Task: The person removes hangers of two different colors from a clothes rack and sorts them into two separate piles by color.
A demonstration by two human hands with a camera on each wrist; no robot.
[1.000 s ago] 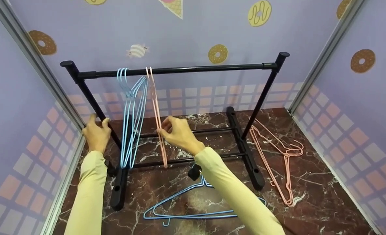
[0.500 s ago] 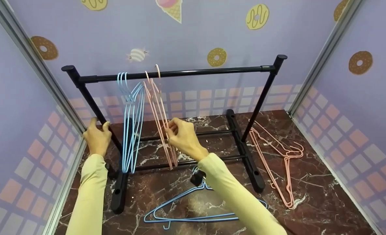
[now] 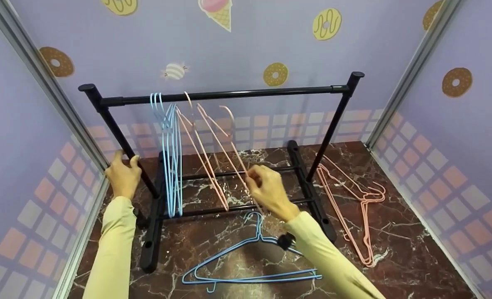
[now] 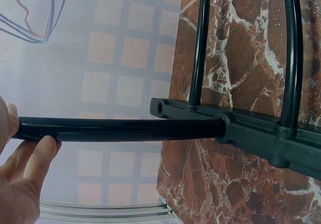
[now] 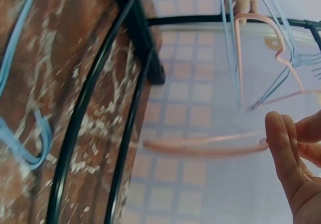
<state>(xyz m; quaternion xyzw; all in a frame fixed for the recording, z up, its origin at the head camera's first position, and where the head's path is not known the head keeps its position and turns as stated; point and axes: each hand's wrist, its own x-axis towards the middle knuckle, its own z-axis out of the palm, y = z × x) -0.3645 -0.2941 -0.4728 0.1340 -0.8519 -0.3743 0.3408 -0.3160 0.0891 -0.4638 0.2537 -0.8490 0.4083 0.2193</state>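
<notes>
Since the earlier frame our right hand (image 3: 269,192) has swung rightwards & down, pulling a pink hanger (image 3: 225,143) off the top rail (image 3: 229,93); its hook, which was over the bar, now hangs free just below it & the hanger tilts steeply towards us. The light-blue hangers (image 3: 172,158) have closed up into a tighter bunch.

Right hand: fingers curled, pinching the pink hanger's lower wire; in the wrist view the fingertips (image 5: 281,143) meet the end of the pink bar. A second pink hanger (image 3: 202,162) leans alongside, hook up by the rail; we can't tell if it's fully seated.

Left hand (image 3: 123,174) grips the left upright (image 3: 121,139) of the black garment rack, thumb & fingers wrapped round the tube; the wrist view shows the fingers (image 4: 30,169) under the tube.

On the marble floor (image 3: 395,232): one light-blue hanger (image 3: 250,265) lying flat in front of the rack, near our right forearm, & a pair of pink hangers (image 3: 354,207) flat to the right of the rack's right foot (image 3: 312,195). Walls carry doughnut & ice-cream print.
</notes>
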